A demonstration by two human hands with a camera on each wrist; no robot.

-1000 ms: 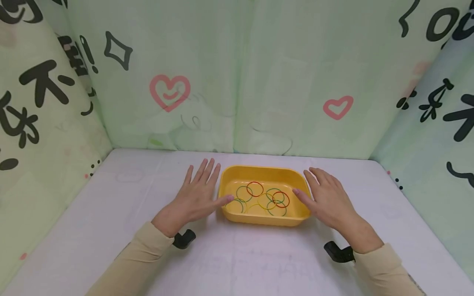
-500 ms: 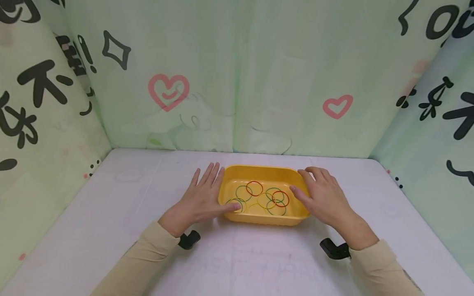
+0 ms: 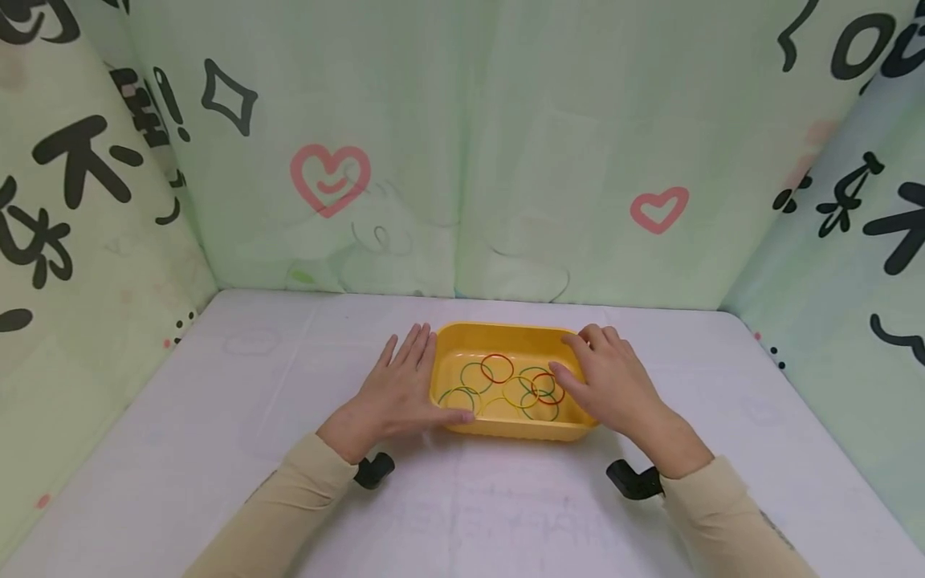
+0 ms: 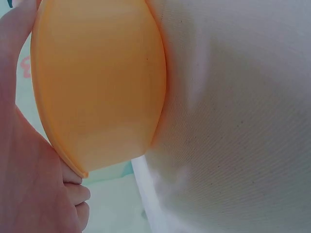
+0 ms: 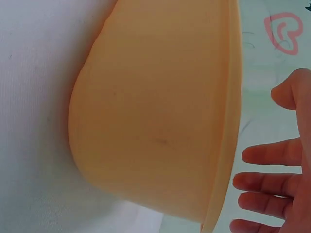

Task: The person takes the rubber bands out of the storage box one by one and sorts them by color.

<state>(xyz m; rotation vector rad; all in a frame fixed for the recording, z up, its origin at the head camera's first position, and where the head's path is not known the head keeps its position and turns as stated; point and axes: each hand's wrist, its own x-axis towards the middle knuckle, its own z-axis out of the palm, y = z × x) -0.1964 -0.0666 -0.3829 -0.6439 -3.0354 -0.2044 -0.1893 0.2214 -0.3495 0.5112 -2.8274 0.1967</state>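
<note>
A yellow plastic tray (image 3: 516,431) sits on the table in the head view. On its floor lie several thin rubber bands (image 3: 497,355) in red, green and yellow, some overlapping. My left hand (image 3: 397,393) lies along the tray's left side, fingers extended and thumb across the front left corner of the rim. In the left wrist view, that hand (image 4: 29,179) is against the rim of the tray (image 4: 99,82). Over the tray's right end is my right hand (image 3: 614,381), its fingers slightly bent. The right wrist view shows its fingers (image 5: 272,153) spread, holding nothing, beyond the tray rim.
A white cloth covers the table (image 3: 462,506). Pale green curtains (image 3: 564,160) with hearts and black lettering enclose the back and both sides. A black wrist mount (image 3: 376,470) shows beneath the left wrist, and another mount (image 3: 632,480) beneath the right.
The left hand has moved right and slightly down against the tray, its thumb now at the front rim. The right hand has moved left over the tray's right end. The bands look unmoved.
</note>
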